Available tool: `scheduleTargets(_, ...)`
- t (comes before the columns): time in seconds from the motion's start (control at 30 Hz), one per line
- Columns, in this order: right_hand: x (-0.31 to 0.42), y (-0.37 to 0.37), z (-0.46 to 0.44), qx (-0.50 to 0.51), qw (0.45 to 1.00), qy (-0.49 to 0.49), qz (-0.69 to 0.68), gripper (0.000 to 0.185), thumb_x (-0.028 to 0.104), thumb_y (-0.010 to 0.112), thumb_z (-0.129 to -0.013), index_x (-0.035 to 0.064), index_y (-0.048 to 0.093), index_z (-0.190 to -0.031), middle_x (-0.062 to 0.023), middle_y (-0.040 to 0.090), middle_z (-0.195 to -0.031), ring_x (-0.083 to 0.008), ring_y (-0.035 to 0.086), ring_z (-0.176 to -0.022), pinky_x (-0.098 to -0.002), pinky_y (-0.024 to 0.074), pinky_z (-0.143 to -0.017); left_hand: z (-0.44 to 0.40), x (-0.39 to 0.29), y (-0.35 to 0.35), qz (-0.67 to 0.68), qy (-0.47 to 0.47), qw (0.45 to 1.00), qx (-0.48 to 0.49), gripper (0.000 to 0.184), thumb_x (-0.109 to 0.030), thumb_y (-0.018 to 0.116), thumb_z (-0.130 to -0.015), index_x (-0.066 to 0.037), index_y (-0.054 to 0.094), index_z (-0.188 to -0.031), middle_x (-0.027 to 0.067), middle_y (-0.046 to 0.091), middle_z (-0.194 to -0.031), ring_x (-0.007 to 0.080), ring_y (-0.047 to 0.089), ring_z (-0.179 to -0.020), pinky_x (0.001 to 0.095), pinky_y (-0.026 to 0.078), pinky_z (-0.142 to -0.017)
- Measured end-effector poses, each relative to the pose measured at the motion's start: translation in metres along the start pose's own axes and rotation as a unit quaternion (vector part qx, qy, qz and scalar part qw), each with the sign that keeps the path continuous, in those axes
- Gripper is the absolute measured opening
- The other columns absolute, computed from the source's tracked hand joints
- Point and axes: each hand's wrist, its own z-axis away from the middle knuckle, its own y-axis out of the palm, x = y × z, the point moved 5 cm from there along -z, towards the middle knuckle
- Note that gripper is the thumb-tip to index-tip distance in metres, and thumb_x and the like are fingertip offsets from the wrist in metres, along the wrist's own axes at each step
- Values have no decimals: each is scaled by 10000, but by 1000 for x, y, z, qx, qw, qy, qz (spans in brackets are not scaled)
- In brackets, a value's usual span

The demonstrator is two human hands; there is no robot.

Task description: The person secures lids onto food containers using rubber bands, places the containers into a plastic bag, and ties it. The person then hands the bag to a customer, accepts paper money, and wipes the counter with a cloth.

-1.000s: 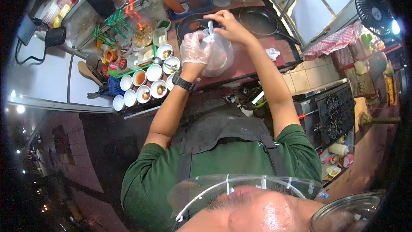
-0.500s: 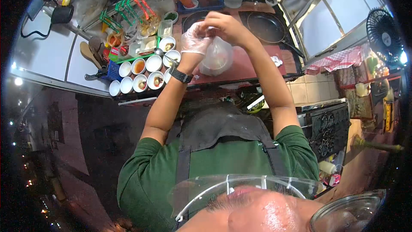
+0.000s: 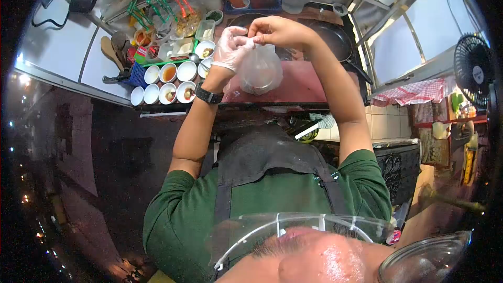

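Gloved left hand (image 3: 230, 50) and bare right hand (image 3: 282, 32) overlap less than a moment ago, fingers apparently pinching (contact partly hidden) the plastic bag (image 3: 260, 72) at 12 o'clock, its top seemingly still being worked.

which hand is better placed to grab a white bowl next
Probably the left hand: it is nearer the white bowls than the right hand, though both hands are at the plastic bag.

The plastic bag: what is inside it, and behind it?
Inside the plastic bag, a rounded outline shows faintly; the cloudy plastic hides what it is. A red surface shows beside the bag; whatever lies directly behind is covered.
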Motion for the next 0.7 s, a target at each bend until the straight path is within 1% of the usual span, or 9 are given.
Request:
scheduleTargets(0.07, 1, 1, -3, 58, 987, 59, 139, 364, 404, 655, -945, 43, 694, -928, -99, 704, -842, -227, 642, -769, -382, 504, -732, 3, 4, 0, 29, 5, 1000, -8, 448, -35, 683, -894, -46, 471, -1289, 53, 668, -999, 128, 638, -918, 275, 515, -834)
scheduleTargets(0.17, 4, 9, -25, 139, 979, -12, 150, 385, 403, 612, -971, 34, 692, -894, -87, 679, -797, -212, 612, -740, -384, 495, -714, 5, 11, -9, 22, 42, 999, -24, 438, -42, 686, -896, -38, 495, -1290, 47, 655, -1001, 123, 624, -909, 281, 507, -853)
scheduleTargets(0.23, 9, 7, -22, 149, 988, -7, 44, 393, 378, 581, -998, 23, 692, -872, -44, 628, -739, -160, 579, -725, -363, 473, -681, 10, 1, -35, -100, 114, 977, -148, 389, -70, 681, -909, -33, 533, -1267, 46, 638, -1015, 123, 608, -899, 280, 502, -859)
scheduleTargets(0.27, 19, 5, -18, 154, 988, 1, 26, 405, 391, 583, -998, 21, 694, -874, -38, 631, -743, -155, 574, -722, -353, 473, -686, 17, -3, -44, -66, 68, 981, -170, 344, -121, 678, -926, -32, 561, -1237, 39, 620, -1032, 118, 596, -887, 281, 500, -852)
scheduleTargets(0.3, 26, 4, -16, 160, 987, 9, 7, 417, 403, 585, -998, 20, 696, -876, -33, 634, -746, -150, 568, -720, -344, 473, -691, 21, -3, -52, -40, 74, 980, -182, 346, -173, 676, -941, -37, 558, -1236, 38, 616, -1040, 115, 595, -881, 272, 498, -818)
scheduleTargets(0.37, 25, 2, -19, 138, 990, 35, 13, 427, 417, 595, -991, 21, 695, -868, -27, 636, -749, -146, 566, -721, -337, 472, -696, 27, 1, -66, -24, 54, 980, -189, 295, -90, 658, -944, -39, 556, -1215, 19, 605, -1029, 93, 561, -920, 247, 467, -859)
scheduleTargets(0.5, 8, 12, -22, 108, 988, 111, 29, 452, 457, 620, -972, 31, 697, -842, -16, 634, -738, -136, 564, -722, -324, 469, -706, 39, 12, -73, -33, 21, 980, -195, 260, -99, 657, -952, -37, 567, -1188, 21, 611, -1030, 90, 563, -925, 248, 467, -850)
scheduleTargets(0.57, 9, 13, -20, 85, 991, 98, -18, 456, 463, 622, -970, 39, 694, -817, -9, 629, -719, -129, 562, -717, -327, 467, -698, 43, 27, -78, -69, 10, 982, -177, 216, -109, 655, -962, -44, 588, -1156, 18, 618, -1032, 89, 568, -923, 250, 471, -833)
scheduleTargets(0.7, 30, 13, -7, 119, 989, 76, -30, 467, 468, 622, -976, 48, 682, -782, 5, 612, -708, -117, 536, -710, -311, 449, -701, 44, 51, -94, -30, -19, 981, -191, 193, -154, 663, -977, -65, 605, -1138, 0, 627, -985, 82, 574, -858, 243, 480, -754)
